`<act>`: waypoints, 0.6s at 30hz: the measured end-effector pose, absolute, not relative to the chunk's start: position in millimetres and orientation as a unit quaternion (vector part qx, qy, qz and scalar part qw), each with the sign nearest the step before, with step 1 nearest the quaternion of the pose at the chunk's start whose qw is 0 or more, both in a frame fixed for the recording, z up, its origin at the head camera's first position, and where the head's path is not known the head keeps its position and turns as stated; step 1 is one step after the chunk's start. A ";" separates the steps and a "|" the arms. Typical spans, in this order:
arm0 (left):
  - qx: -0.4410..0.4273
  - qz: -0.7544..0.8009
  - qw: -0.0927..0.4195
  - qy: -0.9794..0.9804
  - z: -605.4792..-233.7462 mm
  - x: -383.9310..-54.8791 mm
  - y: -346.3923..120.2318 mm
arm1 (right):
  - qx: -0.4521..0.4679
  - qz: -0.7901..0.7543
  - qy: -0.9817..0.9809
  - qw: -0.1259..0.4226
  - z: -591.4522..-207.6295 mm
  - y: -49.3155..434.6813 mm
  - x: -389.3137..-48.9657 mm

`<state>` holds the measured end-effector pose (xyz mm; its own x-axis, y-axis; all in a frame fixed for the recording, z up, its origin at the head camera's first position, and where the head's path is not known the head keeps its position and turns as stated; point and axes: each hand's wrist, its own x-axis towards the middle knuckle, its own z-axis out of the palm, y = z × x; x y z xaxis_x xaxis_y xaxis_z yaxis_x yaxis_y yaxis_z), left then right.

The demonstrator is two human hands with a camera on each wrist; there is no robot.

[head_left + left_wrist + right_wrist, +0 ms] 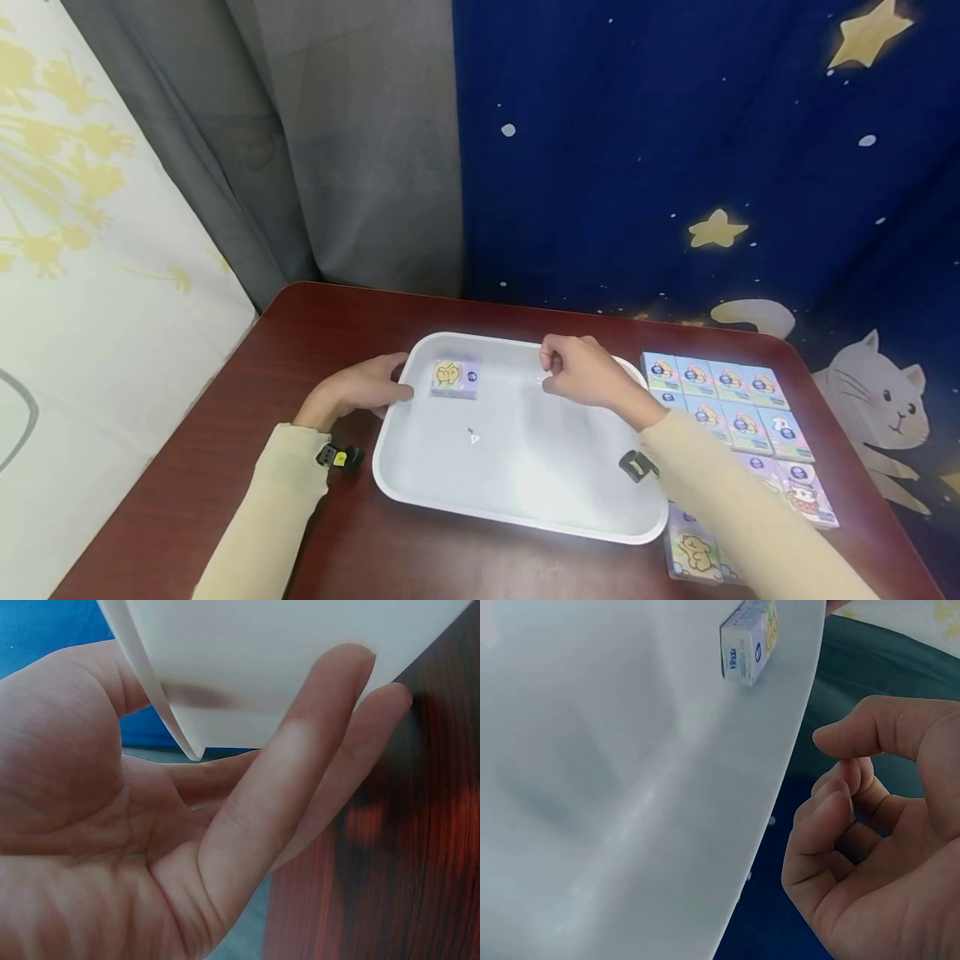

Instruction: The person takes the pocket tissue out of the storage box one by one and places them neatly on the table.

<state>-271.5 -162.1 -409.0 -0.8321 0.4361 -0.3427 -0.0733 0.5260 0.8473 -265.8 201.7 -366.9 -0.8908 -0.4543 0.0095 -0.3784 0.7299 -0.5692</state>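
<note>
A white tray (517, 517) lies on the table, its rim raised all round. My left hand (363, 383) grips its left rim: the thumb reaches over the edge, while the fingers (262, 795) press against the outer wall. One small tissue pack (454, 380), printed with a yellow cartoon figure, sits inside the tray near the far left corner. Its end reads "Vinda" in the right wrist view. Over the tray's far right rim hovers my right hand (588, 375), fingers curled in toward the thumb and nothing between them. A small white mark (473, 436) shows on the tray floor.
Right of the tray, blue tissue packs (731, 379) lie in close rows, with purple packs (693, 550) nearer the front. My right forearm covers some of them. Behind the reddish-brown table (345, 325) hang grey and dark blue curtains (570, 167).
</note>
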 end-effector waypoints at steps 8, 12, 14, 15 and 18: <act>0.111 0.476 0.264 0.832 -411.7 -269.4 -161.0 | -0.232 -0.262 0.935 0.059 -372.9 168.4 -275.1; 0.109 0.476 0.262 0.833 -413.1 -268.3 -160.6 | -0.224 -0.242 0.942 0.059 -380.1 151.4 -278.2; 0.108 0.476 0.263 0.832 -412.3 -268.6 -160.7 | -0.219 -0.232 0.946 0.059 -383.2 142.8 -279.8; 0.108 0.476 0.263 0.832 -411.9 -268.5 -160.7 | -0.218 -0.229 0.947 0.059 -384.6 138.7 -280.5; 0.107 0.475 0.264 0.832 -410.6 -268.5 -160.7 | -0.218 -0.224 0.948 0.056 -389.9 127.9 -282.9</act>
